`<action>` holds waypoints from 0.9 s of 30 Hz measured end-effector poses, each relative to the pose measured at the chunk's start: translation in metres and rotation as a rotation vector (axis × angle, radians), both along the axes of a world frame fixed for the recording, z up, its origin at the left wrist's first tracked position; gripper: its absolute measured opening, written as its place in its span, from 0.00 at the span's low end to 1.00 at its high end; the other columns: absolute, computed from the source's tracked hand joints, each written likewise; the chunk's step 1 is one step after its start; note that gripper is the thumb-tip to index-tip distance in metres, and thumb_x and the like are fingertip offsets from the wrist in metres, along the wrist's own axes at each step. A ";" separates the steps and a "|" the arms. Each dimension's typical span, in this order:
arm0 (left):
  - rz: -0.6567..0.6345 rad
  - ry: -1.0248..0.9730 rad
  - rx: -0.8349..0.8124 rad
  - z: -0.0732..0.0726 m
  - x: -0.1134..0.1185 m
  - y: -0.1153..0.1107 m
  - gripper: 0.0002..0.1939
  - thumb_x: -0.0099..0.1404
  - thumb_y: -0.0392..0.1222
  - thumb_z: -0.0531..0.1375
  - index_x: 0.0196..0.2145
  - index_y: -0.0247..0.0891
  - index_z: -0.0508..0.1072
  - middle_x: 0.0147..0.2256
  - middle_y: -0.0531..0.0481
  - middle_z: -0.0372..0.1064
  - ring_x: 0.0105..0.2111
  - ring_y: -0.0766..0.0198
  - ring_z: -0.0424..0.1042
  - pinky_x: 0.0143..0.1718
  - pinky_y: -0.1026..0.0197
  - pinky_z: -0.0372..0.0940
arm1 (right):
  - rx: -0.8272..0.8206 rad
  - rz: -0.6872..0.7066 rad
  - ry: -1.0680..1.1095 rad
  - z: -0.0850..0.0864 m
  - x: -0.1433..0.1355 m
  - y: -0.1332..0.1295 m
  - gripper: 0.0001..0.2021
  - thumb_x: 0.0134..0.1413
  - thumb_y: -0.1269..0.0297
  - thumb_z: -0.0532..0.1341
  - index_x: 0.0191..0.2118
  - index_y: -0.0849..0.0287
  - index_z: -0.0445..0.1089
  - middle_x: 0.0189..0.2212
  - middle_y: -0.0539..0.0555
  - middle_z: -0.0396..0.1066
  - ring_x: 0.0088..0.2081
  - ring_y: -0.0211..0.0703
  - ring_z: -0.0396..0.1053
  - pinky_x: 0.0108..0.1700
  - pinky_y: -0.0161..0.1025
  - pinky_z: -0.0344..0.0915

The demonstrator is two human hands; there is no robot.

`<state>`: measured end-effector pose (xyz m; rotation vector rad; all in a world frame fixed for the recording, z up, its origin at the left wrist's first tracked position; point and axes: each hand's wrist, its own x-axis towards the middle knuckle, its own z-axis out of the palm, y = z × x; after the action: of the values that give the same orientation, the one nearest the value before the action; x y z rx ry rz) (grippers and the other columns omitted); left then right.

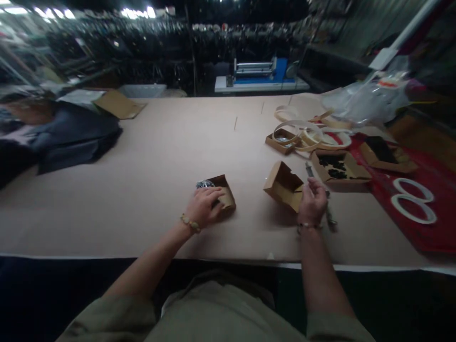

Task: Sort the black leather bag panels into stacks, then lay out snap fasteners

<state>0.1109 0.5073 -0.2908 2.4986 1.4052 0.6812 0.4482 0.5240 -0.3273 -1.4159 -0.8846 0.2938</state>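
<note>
My left hand [204, 204] rests over the left side of a small cardboard box [229, 197], its fingers spread across the opening. Shiny silvery pieces [204, 184] show at the box's back left corner. My right hand [313, 199] has its fingers closed at the right edge of another cardboard box [280, 185], which stands tilted on the table. A metal tool [329, 213] lies beside that hand, partly hidden by it. What the right fingers pinch is too blurred to tell.
On the table [142, 190], boxes with black pieces [335, 166] and tape rolls [309, 135] sit at right, beside a red sheet [441, 209] with white rings [413, 202]. Dark fabric [78, 133] lies at left near another person. A blue machine [280, 71] stands behind.
</note>
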 end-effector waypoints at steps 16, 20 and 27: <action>-0.429 0.485 -0.265 0.013 -0.054 0.095 0.53 0.41 0.63 0.73 0.62 0.46 0.66 0.58 0.38 0.63 0.57 0.43 0.59 0.59 0.46 0.55 | -0.206 1.012 -0.666 0.007 -0.165 0.032 0.24 0.50 0.54 0.67 0.52 0.59 0.71 0.48 0.60 0.72 0.49 0.53 0.68 0.54 0.53 0.64; -0.516 0.495 -0.219 0.023 -0.047 0.106 0.44 0.38 0.61 0.74 0.52 0.40 0.73 0.48 0.37 0.69 0.47 0.48 0.65 0.53 0.52 0.59 | -0.144 1.051 -0.634 -0.009 -0.168 0.034 0.28 0.49 0.54 0.69 0.55 0.59 0.68 0.52 0.61 0.70 0.52 0.53 0.65 0.56 0.54 0.63; -0.633 0.667 -0.280 0.024 -0.032 0.111 0.36 0.45 0.53 0.72 0.51 0.39 0.71 0.50 0.40 0.71 0.52 0.51 0.67 0.59 0.51 0.53 | -0.048 1.087 -0.514 -0.021 -0.158 0.033 0.38 0.47 0.54 0.70 0.62 0.60 0.61 0.58 0.63 0.64 0.59 0.52 0.62 0.62 0.54 0.59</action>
<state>0.0784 0.6186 -0.2671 2.7896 0.6613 -0.4690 0.2904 0.5567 -0.3480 -0.9299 -2.0511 0.7770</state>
